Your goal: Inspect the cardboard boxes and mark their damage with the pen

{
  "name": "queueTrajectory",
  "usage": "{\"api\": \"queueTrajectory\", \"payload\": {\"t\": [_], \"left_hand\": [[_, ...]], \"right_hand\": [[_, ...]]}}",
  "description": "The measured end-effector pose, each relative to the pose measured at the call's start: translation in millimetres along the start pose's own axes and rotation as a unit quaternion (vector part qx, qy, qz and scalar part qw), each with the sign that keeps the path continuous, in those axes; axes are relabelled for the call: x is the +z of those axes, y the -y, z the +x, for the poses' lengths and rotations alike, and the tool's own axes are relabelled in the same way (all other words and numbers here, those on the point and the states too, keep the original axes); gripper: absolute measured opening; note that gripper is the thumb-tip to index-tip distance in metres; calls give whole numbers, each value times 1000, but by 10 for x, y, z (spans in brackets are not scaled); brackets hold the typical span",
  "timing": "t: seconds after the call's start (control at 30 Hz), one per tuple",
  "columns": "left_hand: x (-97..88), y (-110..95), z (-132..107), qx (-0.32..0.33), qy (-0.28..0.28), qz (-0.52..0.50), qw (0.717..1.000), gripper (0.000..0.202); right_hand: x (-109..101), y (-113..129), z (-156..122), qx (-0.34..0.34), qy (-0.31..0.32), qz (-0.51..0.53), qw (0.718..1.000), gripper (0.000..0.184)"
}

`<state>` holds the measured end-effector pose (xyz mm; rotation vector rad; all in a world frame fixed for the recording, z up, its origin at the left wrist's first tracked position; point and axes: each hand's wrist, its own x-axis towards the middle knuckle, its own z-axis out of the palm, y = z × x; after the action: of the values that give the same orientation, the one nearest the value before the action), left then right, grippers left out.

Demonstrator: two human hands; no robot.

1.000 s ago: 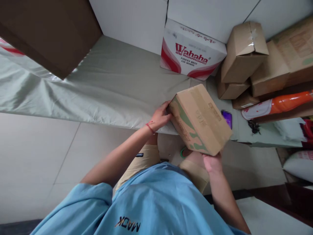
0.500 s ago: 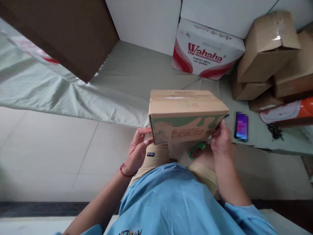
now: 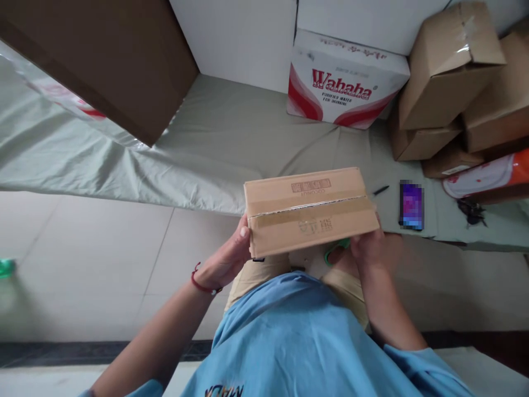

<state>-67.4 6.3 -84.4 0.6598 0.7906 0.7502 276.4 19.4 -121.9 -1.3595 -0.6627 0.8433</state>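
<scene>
As I look down through the head camera, both hands hold a cardboard box point(image 3: 309, 212) in front of the chest, above the lap and just over the near edge of the surface point(image 3: 215, 143), which is draped in a pale green sheet. The box lies lengthwise from left to right, its taped top seam facing up at me, with faint brown print on either side of the tape.

The left hand point(image 3: 225, 259) grips the box's left end; its fingers point(image 3: 243, 232) are clamped on that corner, thumb pressed against the side. A red string bracelet point(image 3: 202, 284) circles that wrist. The right hand point(image 3: 370, 248) holds the lower right corner, and its fingers are closed on the box, though most of them are hidden under it.

Beyond the right end of the box, a dark pen point(image 3: 381, 190) and a phone point(image 3: 412, 205) lie on the sheet, near each other but apart from the box. Farther right I make out a small bunch of keys point(image 3: 471, 212) and an orange-and-white package point(image 3: 487, 179). At the back stands a white Wahaha carton point(image 3: 343, 88) against the wall, with a stack of plain brown cartons point(image 3: 448, 66) just beside it on the right. A large dark brown board point(image 3: 95, 60) fills the upper left. Below the surface's edge lies a pale tiled floor point(image 3: 103, 248).
</scene>
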Motion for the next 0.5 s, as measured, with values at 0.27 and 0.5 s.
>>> {"api": "queueTrajectory", "payload": {"t": [0.27, 0.5], "left_hand": [[-147, -130, 122, -39, -35, 22, 998, 96], [-20, -218, 69, -62, -41, 7, 997, 84]], "right_hand": [[3, -32, -24, -17, 19, -3, 1000, 43], [138, 78, -11, 24, 27, 74, 997, 46]]}}
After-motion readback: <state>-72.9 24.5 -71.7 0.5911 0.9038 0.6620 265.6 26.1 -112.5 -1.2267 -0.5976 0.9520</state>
